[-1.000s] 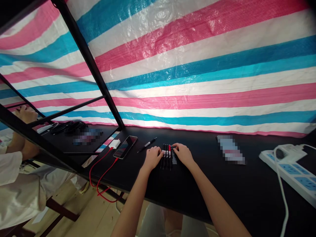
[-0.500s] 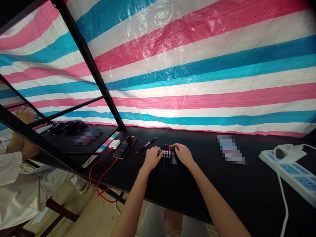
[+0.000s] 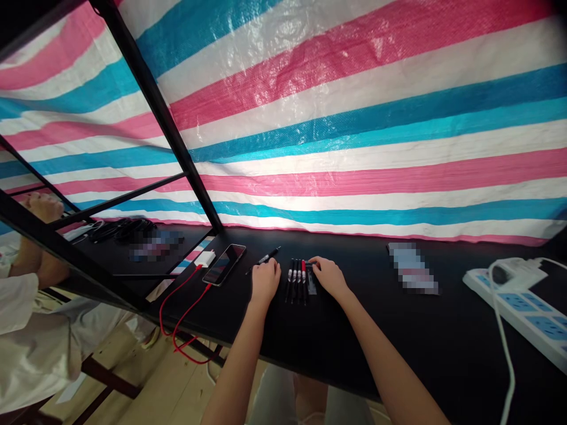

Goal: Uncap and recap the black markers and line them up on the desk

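Several black pens point(image 3: 295, 282), one with a red part near its far end, lie side by side on the black desk point(image 3: 328, 348). Against their right side lie thin clear strips point(image 3: 312, 282) whose kind I cannot make out. My right hand point(image 3: 330, 276) rests there, fingers loosely bent and fingertips touching the far right end of the row. My left hand point(image 3: 264, 282) is off the row, its fingers bent over a lone black pen point(image 3: 269, 255). That pen lies slanted on the desk, its near part partly covered; no grip on it shows.
Left of the pens are a phone point(image 3: 225, 264), a white charger point(image 3: 205, 258) and a red cable point(image 3: 183, 323). A blurred flat item point(image 3: 413, 268) and a white power strip point(image 3: 522, 307) lie to the right. Beyond the black frame point(image 3: 163, 112), another person's arm point(image 3: 33, 254) shows.
My left hand has left the row of pens and shifted left to the lone pen. The row's left pens sit slightly more to the left. My right hand has barely moved.
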Motion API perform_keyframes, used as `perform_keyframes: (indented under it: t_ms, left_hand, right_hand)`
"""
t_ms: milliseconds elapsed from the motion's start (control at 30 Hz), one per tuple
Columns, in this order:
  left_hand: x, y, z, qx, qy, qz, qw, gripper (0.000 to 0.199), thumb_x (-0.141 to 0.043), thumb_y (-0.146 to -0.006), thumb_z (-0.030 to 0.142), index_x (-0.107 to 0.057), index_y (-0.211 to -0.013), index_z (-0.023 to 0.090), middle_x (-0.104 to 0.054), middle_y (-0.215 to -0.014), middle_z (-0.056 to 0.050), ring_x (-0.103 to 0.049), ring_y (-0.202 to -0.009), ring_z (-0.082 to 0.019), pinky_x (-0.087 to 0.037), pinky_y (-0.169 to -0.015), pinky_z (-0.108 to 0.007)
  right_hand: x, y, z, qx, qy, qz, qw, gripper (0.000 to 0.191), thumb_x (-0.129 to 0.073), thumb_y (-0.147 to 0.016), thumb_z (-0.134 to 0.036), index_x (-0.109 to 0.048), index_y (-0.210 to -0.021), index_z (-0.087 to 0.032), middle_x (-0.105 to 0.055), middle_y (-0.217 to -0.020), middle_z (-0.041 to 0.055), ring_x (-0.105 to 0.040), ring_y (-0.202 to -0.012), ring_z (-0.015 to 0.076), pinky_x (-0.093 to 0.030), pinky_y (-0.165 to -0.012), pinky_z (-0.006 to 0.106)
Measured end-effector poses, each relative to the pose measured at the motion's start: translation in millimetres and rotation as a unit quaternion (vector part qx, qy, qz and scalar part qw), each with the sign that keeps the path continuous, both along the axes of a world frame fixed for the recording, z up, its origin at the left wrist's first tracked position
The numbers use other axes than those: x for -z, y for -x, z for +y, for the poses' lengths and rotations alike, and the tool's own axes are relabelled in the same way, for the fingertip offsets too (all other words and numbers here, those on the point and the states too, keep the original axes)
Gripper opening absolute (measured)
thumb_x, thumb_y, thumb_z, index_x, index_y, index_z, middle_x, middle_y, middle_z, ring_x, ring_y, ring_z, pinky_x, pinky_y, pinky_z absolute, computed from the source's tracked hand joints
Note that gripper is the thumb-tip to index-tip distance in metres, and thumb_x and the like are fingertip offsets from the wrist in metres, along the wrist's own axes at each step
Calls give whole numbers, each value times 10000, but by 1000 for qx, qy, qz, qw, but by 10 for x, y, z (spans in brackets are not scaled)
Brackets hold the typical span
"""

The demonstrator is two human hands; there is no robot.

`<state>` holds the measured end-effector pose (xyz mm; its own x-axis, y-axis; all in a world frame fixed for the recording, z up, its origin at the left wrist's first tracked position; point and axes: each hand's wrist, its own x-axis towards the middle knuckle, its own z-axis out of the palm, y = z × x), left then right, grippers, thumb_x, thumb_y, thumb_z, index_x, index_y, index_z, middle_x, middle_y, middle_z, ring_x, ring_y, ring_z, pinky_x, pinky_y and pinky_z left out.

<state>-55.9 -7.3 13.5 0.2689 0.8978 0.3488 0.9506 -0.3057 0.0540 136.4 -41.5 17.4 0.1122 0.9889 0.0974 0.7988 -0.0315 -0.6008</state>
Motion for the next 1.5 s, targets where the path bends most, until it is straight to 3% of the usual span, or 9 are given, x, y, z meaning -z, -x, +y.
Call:
perform_keyframes:
  t_ms: [133, 300, 567, 733, 900, 1100, 1200, 1333, 1500]
  left_hand:
    - [-19, 2, -23, -34, -69, -16, 997, 189, -361, -853, 263, -518, -925, 184, -576, -907, -69, -501, -894, -209, -342, -750, -321]
    - [40, 24, -5, -44, -84, -34, 995, 378, -380, -832, 230, -403, -1200, 144, -466, -1180, -137, -401, -1086, -260, -346, -821, -353]
    - [115, 18, 9, -98, -18, 7, 995, 243, -376, -859, 286, -482, -1033, 154, -512, -960, -117, -447, -942, -259, -325, -801, -390]
    - [114, 21, 9, -88, -34, 30, 995, 221, -341, -878, 249, -517, -966, 148, -529, -911, -99, -448, -883, -241, -319, -763, -370]
    - [34, 0, -13, -49, -65, 27, 996, 333, -269, -903, 298, -570, -841, 172, -547, -855, -86, -439, -867, -231, -313, -763, -369]
    - [-144, -62, -124, -12, -91, -71, 993, 320, -269, -908, 326, -566, -960, 217, -559, -937, -62, -440, -888, -202, -317, -780, -342]
    - [-185, -91, -171, 17, -84, -105, 991, 305, -293, -905, 307, -551, -1053, 244, -550, -975, -61, -442, -903, -194, -323, -773, -329]
    - [-179, -123, -185, 70, -59, -100, 991, 297, -302, -905, 289, -561, -1042, 245, -548, -977, -53, -452, -897, -177, -331, -774, -311]
    - [-197, -145, -205, 100, -49, -101, 989, 278, -327, -897, 328, -570, -985, 226, -560, -974, -43, -455, -913, -167, -318, -815, -314]
  right_hand:
    - [-2, 1, 0, 0, 5, -1, 1000, 273, -381, -821, -234, -594, -993, -244, -624, -921, 25, -551, -763, 155, -332, -612, 237]
    - [-17, 12, -7, -4, 6, -1, 1000, 276, -383, -829, -239, -596, -1004, -230, -625, -932, 36, -554, -779, 156, -337, -619, 234]
    - [-13, 16, -8, -4, 3, -2, 1000, 277, -391, -822, -227, -605, -997, -233, -624, -926, 34, -553, -791, 157, -340, -627, 232]
    - [-1, 7, -5, -4, -4, -1, 1000, 278, -387, -821, -223, -602, -998, -229, -618, -925, 34, -548, -778, 152, -333, -617, 229]
    - [-17, 13, -19, -3, -8, 3, 1000, 280, -386, -822, -214, -605, -997, -215, -610, -946, 44, -546, -791, 150, -338, -621, 227]
    - [13, 22, 18, -4, -31, 89, 995, 260, -411, -812, -248, -635, -944, -241, -627, -911, 16, -563, -724, 137, -383, -654, 238]
    - [31, 48, 69, -49, -25, 220, 974, 291, -432, -810, -314, -626, -1000, -210, -638, -797, 14, -533, -535, 99, -414, -598, 235]
    - [34, 101, 109, -73, -59, 397, 913, 409, -470, -775, -423, -599, -1052, -150, -628, -795, 43, -487, -454, 85, -334, -398, 200]
    - [-7, 90, 89, -84, -85, 471, 874, 433, -485, -762, -469, -626, -1020, -151, -604, -785, 39, -427, -424, 55, -255, -349, 177]
